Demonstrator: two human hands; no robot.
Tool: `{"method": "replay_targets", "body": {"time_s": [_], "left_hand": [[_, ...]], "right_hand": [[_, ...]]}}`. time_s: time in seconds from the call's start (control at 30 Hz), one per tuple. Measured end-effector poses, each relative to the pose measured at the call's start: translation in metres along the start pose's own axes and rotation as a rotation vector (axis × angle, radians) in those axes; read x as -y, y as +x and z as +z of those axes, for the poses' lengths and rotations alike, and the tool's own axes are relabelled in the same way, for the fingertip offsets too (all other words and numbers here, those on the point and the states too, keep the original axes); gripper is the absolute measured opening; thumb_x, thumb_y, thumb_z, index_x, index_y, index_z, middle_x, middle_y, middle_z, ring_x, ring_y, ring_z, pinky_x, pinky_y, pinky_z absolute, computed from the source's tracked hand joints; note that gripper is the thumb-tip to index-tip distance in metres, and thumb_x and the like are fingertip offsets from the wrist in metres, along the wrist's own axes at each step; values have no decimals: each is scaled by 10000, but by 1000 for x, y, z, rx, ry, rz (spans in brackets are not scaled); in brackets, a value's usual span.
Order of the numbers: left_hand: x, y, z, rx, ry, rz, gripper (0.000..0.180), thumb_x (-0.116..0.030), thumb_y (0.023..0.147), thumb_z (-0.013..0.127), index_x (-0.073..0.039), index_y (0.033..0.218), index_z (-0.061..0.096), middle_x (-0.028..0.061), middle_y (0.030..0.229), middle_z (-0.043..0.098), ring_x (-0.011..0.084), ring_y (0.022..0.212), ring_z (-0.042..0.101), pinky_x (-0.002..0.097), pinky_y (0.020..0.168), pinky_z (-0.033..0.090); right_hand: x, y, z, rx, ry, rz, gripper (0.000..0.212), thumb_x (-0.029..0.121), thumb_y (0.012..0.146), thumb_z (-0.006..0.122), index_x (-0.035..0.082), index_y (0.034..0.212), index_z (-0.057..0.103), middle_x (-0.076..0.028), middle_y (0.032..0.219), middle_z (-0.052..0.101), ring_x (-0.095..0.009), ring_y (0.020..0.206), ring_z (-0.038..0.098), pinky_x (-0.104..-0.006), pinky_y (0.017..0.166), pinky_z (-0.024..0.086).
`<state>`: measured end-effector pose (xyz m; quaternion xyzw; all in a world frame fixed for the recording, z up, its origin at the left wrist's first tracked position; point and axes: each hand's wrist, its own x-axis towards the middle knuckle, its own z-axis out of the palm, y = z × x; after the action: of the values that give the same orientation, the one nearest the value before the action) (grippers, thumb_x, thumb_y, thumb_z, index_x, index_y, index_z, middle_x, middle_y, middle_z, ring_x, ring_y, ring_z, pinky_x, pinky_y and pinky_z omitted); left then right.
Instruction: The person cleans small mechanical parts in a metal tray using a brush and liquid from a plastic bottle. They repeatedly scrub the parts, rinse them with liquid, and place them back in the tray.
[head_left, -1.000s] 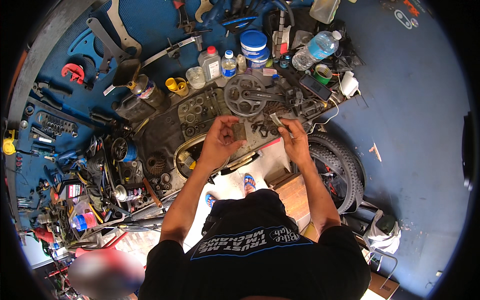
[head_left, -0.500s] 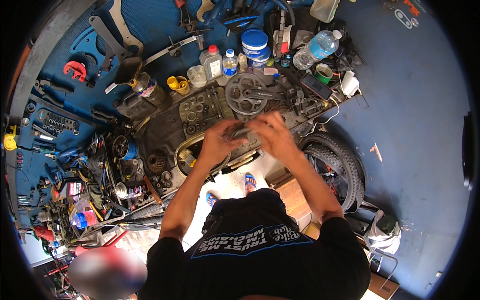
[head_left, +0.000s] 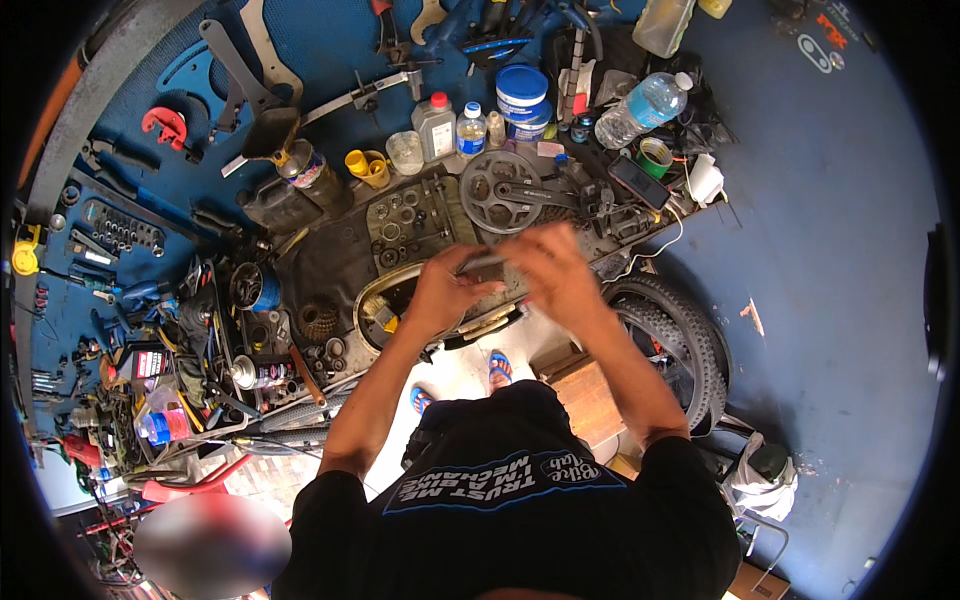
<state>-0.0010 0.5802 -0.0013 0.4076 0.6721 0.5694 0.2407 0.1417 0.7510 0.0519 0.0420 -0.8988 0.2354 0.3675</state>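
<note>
Careful: your left hand (head_left: 447, 292) grips a small grey part (head_left: 483, 264); your right hand (head_left: 553, 270), blurred, grip unclear. If it slips, it vanishes among bench (head_left: 330, 265) clutter at 12 o'clock.

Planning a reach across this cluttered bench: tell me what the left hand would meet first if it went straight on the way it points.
Probably the crankset: the left hand points up and away across the bench, toward that chainring. Depth is unclear, so it might pass above it.

we see the workbench (head_left: 330, 262) crowded – crankset (head_left: 497, 190), bottles (head_left: 470, 130), tub (head_left: 522, 92) blocking ahead, tyre (head_left: 675, 330) hemming our right hand (head_left: 553, 270), open floor beyond
</note>
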Motion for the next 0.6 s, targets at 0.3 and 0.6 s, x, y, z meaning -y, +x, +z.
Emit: {"method": "replay_targets", "body": {"time_s": [0.3,0.6], "left_hand": [[-11,3,5,-71,-138,10,552,-59,787,956,44,1265,701,26,1074,614,51,802,569,231,688,547],[2,2,2,-104,-102,-3,554,24,819,903,26,1326,680,2,928,654,82,860,672,246,642,593]], "right_hand": [[-2,0,-6,-1,-9,83,426,-76,824,724,107,1208,750,-116,1091,675,-344,1015,613,-441,879,536],[3,-17,3,-74,40,169,269,2,923,753,86,1179,754,-129,1073,673,-342,1018,624,-424,877,526]]}}
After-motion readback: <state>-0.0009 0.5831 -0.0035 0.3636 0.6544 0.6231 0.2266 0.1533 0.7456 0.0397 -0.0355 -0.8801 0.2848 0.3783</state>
